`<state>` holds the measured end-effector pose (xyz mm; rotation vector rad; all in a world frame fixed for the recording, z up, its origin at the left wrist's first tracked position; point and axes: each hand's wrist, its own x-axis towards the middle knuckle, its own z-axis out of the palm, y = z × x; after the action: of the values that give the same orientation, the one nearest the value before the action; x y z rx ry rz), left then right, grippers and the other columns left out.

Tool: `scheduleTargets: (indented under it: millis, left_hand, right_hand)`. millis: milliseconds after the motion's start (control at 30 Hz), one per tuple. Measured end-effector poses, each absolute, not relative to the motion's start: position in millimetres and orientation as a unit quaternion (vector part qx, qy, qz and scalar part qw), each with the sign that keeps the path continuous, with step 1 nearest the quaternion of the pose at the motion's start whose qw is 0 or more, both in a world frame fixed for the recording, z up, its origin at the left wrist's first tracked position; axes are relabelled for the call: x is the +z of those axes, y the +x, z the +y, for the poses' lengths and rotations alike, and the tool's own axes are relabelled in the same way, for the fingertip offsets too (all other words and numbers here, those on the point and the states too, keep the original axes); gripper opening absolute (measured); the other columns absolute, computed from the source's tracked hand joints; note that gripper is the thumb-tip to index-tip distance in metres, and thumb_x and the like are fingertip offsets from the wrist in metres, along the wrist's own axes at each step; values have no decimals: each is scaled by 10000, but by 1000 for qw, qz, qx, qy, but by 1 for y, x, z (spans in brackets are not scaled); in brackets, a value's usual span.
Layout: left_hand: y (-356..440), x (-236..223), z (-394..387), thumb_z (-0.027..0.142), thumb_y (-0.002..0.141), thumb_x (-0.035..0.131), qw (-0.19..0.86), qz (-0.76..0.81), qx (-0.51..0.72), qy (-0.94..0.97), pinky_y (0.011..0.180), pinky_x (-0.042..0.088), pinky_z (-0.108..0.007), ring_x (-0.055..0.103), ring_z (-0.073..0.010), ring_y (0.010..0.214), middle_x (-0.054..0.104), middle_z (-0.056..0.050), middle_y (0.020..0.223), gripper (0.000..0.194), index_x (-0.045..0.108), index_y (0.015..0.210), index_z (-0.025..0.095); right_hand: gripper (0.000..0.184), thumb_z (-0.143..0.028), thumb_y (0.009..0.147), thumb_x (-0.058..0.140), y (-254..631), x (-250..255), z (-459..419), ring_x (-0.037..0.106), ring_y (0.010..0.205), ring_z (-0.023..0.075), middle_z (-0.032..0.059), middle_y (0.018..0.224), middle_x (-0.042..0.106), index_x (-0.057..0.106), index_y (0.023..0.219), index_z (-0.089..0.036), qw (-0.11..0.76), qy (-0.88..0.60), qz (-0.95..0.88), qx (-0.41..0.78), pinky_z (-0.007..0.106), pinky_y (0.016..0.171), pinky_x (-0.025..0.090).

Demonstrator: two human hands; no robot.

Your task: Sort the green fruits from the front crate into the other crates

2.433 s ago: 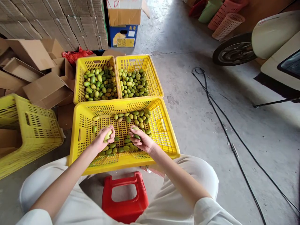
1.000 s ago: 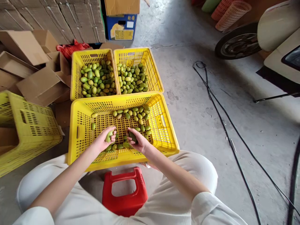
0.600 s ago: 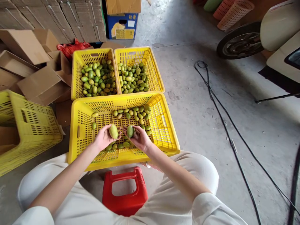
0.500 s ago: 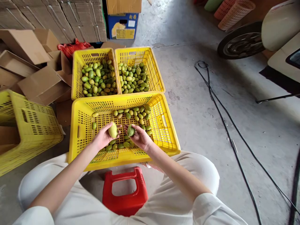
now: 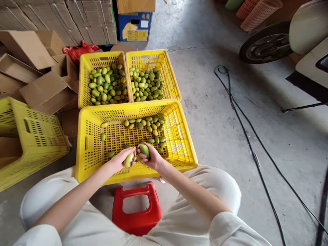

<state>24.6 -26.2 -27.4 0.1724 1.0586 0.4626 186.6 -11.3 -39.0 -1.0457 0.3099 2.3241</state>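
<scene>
My left hand (image 5: 120, 160) is closed around a yellow-green mango (image 5: 128, 160), held low over the front yellow crate (image 5: 133, 108). Close beside it, my right hand (image 5: 154, 158) has its fingers wrapped round a darker green mango (image 5: 145, 151). The fingertips of both hands nearly meet. Inside the crate, several small mangoes (image 5: 155, 125) are gathered at the back right, with a couple along the left side. My hands partly hide the mangoes near the front.
Two yellow crates (image 5: 103, 54) behind hold many mangoes. A tilted yellow crate (image 5: 46, 131) and loose cardboard boxes (image 5: 44, 92) are on the left. A red stool (image 5: 137, 218) stands between my knees. A black cable (image 5: 246, 118) and a scooter wheel (image 5: 266, 43) are on the right.
Both hands have moved lower, towards the front of the crate, and closer together, each still holding its mango. The mango in my left hand has turned.
</scene>
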Motion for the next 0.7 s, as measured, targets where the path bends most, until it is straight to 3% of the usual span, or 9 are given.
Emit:
scheduleTargets:
  millis: [133, 200, 367, 467, 600, 700]
  left_hand:
    - [14, -11, -13, 279, 842, 692, 852, 439, 272, 89, 640, 585, -313, 619, -150, 699, 599, -30, 782, 202, 677, 1013, 173]
    - [7, -3, -3, 217, 859, 665, 833, 453, 305, 87, 724, 605, -338, 623, -149, 753, 590, -28, 804, 244, 680, 1099, 172]
    - [1, 3, 10, 141, 884, 552, 786, 509, 347, 49, 674, 598, -304, 630, -147, 699, 642, -62, 816, 153, 669, 978, 109]
    - [4, -2, 7, 164, 847, 605, 798, 491, 344, 64, 573, 558, -265, 627, -142, 623, 646, -58, 764, 74, 646, 885, 116]
    - [8, -10, -1, 206, 771, 708, 819, 449, 338, 113, 424, 409, -188, 500, -78, 442, 568, 10, 614, 113, 620, 798, 142]
    - [8, -14, -4, 213, 765, 721, 820, 451, 329, 126, 415, 378, -179, 463, -62, 422, 553, 26, 612, 159, 646, 893, 157]
  right_hand:
    - [241, -249, 975, 370, 197, -30, 3, 591, 576, 137, 74, 707, 633, 576, 902, -147, 375, -400, 159, 821, 193, 447, 492]
    - [176, -254, 949, 443, 202, -22, 10, 638, 667, 161, 92, 746, 655, 577, 918, -144, 389, -391, 166, 818, 217, 508, 549]
    - [86, -148, 928, 492, 205, -15, 15, 530, 496, 64, 27, 731, 646, 553, 867, -155, 402, -345, 137, 837, 102, 346, 370]
    - [138, -195, 939, 526, 201, -21, 9, 434, 408, 45, -15, 627, 583, 548, 808, -158, 369, -340, 89, 860, 106, 306, 285]
    - [260, -338, 943, 562, 195, -34, -1, 403, 389, 56, -10, 588, 557, 551, 753, -161, 276, -342, 52, 897, 127, 304, 248]
    - [258, -356, 926, 591, 195, -36, -3, 430, 417, 69, 4, 607, 573, 575, 765, -156, 280, -338, 34, 898, 140, 322, 274]
